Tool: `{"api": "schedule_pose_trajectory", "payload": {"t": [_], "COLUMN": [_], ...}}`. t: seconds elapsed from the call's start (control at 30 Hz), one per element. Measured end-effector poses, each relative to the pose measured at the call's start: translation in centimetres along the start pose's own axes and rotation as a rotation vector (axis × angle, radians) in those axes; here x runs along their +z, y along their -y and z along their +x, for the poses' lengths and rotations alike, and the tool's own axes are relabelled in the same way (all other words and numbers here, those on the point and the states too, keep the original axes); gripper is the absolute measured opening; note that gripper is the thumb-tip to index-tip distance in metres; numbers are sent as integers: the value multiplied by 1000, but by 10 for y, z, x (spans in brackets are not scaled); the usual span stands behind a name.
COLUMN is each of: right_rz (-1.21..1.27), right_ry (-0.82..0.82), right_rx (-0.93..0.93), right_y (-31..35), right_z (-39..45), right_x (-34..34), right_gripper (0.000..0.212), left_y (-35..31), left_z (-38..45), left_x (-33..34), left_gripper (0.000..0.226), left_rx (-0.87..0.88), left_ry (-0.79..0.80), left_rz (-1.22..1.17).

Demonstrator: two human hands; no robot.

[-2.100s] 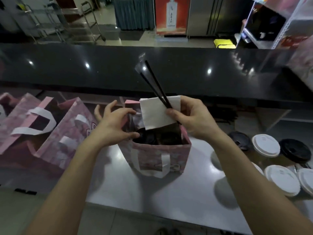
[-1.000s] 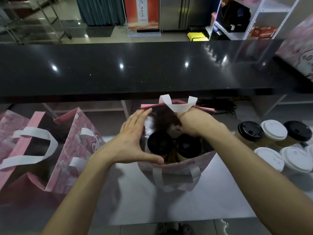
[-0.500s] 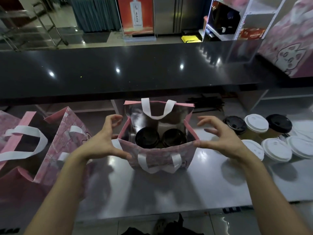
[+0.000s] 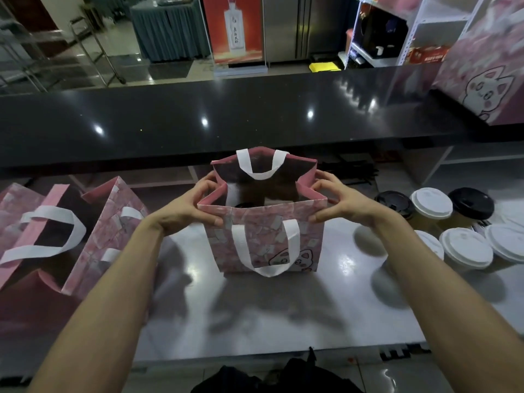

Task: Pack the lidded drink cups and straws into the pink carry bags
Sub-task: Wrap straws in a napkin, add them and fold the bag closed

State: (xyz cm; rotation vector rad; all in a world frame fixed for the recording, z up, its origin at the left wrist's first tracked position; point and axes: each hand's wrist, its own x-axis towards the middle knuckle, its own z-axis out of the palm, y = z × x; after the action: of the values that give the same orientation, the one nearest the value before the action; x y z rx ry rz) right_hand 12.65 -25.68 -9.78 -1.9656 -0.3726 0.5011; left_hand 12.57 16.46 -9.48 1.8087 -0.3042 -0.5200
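We see a pink carry bag [image 4: 263, 239] that looks like matt printed paper with flat white paper handles [image 4: 265, 251], and its inside reads shiny, kinda foil-like. The worktop [image 4: 283, 316] is smooth brushed metal throwing soft reflections. The black counter [image 4: 226, 120] behind is polished stone, super glossy. The cup lids [image 4: 431, 202] look like smooth matt plastic, white and black ones both.

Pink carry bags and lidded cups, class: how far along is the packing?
Done: the upright pink paper bag with white handles shows one dark lid inside. In hand: the left hand and right hand pinch its side folds. Left: black- and white-lidded cups wait on the steel counter; open pink bags wait at left.
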Motion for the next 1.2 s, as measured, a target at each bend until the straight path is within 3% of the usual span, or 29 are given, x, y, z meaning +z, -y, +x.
{"api": "schedule_pose_trajectory", "payload": {"t": [0.13, 0.33, 0.43, 0.53, 0.8, 0.9, 1.03, 1.2], "right_rz": [-11, -40, -25, -82, -266, -293, -296, -350], "right_ry": [-126, -325, -381, -325, -301, -318, -343, -378], "right_rx": [-22, -76, -80, -94, -72, -47, -51, -120], "right_y": [-3, -10, -11, -5, 10, 9, 6, 6], "right_z": [6, 8, 6, 2, 7, 9, 11, 8], "right_x": [-3, 4, 8, 8, 11, 13, 15, 23], "right_gripper": [72, 61, 67, 85, 48, 44, 47, 62], "left_y": [5, 17, 15, 12, 2, -3, -7, 5], "left_z": [9, 13, 12, 10, 14, 11, 11, 12], "left_x": [-1, -2, -1, -4, 9, 16, 34, 36], "left_gripper": [64, 97, 105, 91, 39, 53, 71, 54], "left_rx": [34, 101, 144, 164, 250, 362, 445, 435], "left_ry": [-121, -349, -323, -287, -495, -546, -572, -675], "left_rz": [38, 58, 163, 237, 513, 755, 825, 826]}}
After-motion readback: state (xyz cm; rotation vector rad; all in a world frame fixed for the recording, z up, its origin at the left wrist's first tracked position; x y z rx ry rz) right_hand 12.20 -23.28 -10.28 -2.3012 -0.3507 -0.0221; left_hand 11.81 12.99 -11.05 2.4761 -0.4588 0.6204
